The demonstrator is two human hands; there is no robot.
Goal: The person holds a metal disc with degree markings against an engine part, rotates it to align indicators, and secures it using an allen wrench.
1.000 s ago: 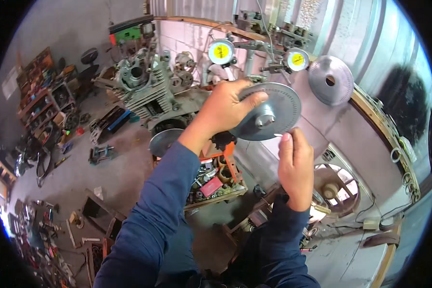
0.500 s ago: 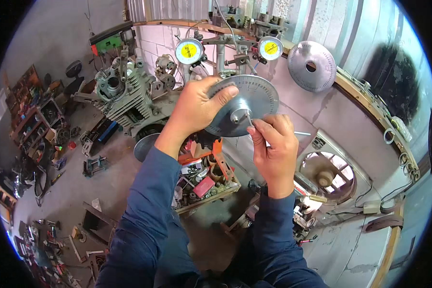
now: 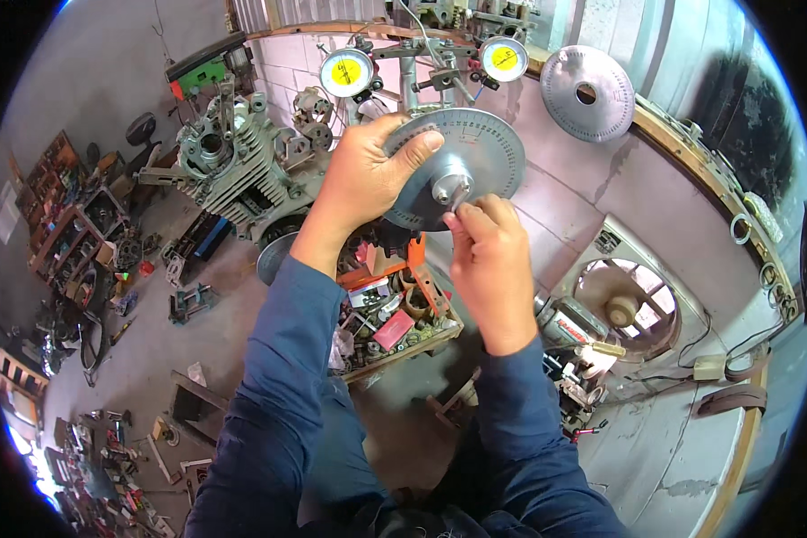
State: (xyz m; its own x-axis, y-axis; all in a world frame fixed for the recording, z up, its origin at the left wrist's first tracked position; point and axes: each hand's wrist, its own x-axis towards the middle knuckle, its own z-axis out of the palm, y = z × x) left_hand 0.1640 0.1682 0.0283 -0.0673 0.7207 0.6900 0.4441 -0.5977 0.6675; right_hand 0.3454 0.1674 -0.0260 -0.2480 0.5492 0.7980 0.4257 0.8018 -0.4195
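Note:
My left hand (image 3: 368, 170) grips the left edge of a round metal degree wheel (image 3: 493, 157), its thumb lying on the marked face. The wheel is tilted toward me, with graduations round its rim and a silver hub (image 3: 448, 179) at its centre. Just below the hub, my right hand (image 3: 493, 260) is closed in a pinch on a thin metal key (image 3: 461, 194), whose tip meets the hub's lower right side. The fingers hide most of this key, so its exact shape cannot be made out.
Two yellow-faced dial gauges (image 3: 346, 73) stand behind the wheel. A second graduated disc (image 3: 565, 99) hangs on the right wall. To the left sits a finned engine (image 3: 229, 179). Below my hands is a crate (image 3: 403, 359) of parts; a fan opening (image 3: 623, 300) is at right.
My right hand has shifted left and turned, and the key now slants the other way against the hub. The left hand keeps its hold on the wheel. The whole view has moved slightly.

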